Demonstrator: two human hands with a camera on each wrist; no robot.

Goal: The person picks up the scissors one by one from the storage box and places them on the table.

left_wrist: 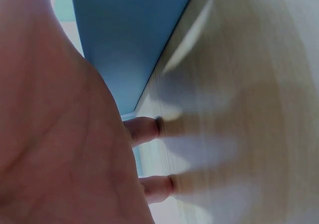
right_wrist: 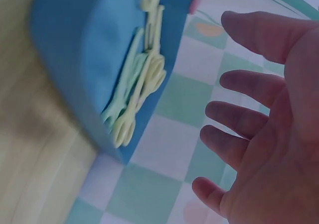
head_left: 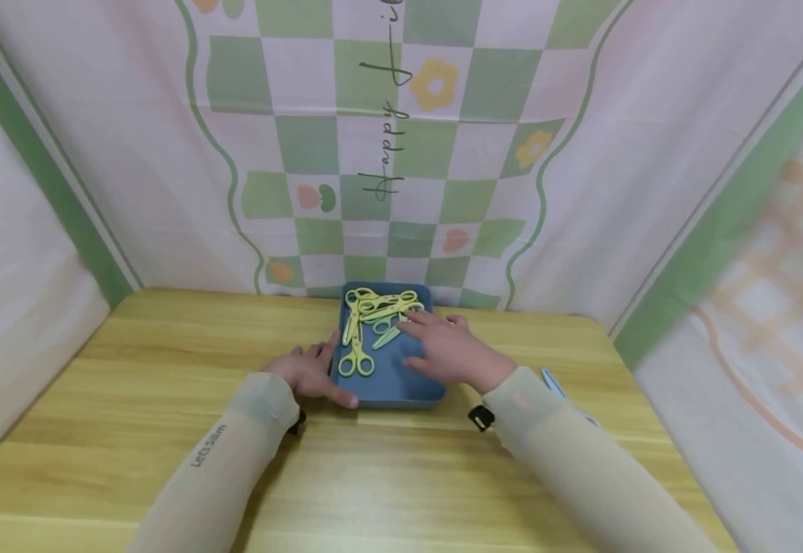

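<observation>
A blue tray (head_left: pixel 394 384) stands at the back of the table with several pairs of yellow scissors (head_left: pixel 356 361) heaped toward its far and left sides. One green pair of scissors (head_left: pixel 386 334) lies among them. Along the tray's left wall rests my left hand (head_left: pixel 307 372), its thumb at the near left corner; in the left wrist view two fingertips (left_wrist: pixel 158 189) reach down to the tabletop. My right hand (head_left: pixel 446 349) hovers over the tray's right side with spread fingers, and its palm (right_wrist: pixel 279 174) shows nothing held in the right wrist view.
On the wooden table (head_left: pixel 387 476), a light blue object (head_left: pixel 553 382) lies right of the tray, partly hidden by the right sleeve. A checked green and white cloth (head_left: pixel 366 146) hangs just behind the tray, with more cloth at both sides.
</observation>
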